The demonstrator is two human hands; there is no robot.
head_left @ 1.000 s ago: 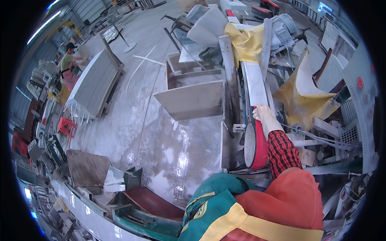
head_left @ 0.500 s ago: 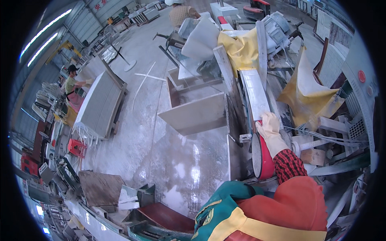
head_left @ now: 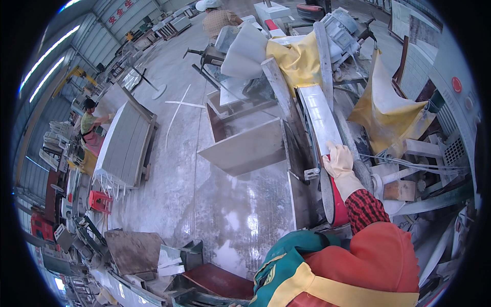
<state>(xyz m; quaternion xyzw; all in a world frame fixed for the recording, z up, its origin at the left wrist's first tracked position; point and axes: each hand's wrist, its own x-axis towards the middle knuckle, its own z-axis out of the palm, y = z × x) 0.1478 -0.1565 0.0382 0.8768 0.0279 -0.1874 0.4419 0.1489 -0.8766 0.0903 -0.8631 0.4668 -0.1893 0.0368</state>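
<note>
My right hand point(head_left: 339, 168), in a cream rubber glove, has its fingers bent over the near end of a long white stone strip point(head_left: 321, 115). The strip lies lengthwise on a narrow belt conveyor, and its far end passes under a yellow cloth point(head_left: 296, 64). Just below the hand is the conveyor's rounded red end point(head_left: 338, 202). A checked cuff point(head_left: 366, 207) shows at my wrist, below it a red sleeve. My left hand is out of view.
Left of the conveyor stands an open box of upright panels point(head_left: 250, 148) on a wet floor. Hoses and a wooden block point(head_left: 399, 189) lie to the right. Beyond are a yellow-white sheet point(head_left: 381, 117), a panel stack point(head_left: 123, 148) and two other people point(head_left: 89, 128).
The view has tilted slightly, shifting the whole scene. My right hand stays at the strip's near end, with its fingers slightly rearranged.
</note>
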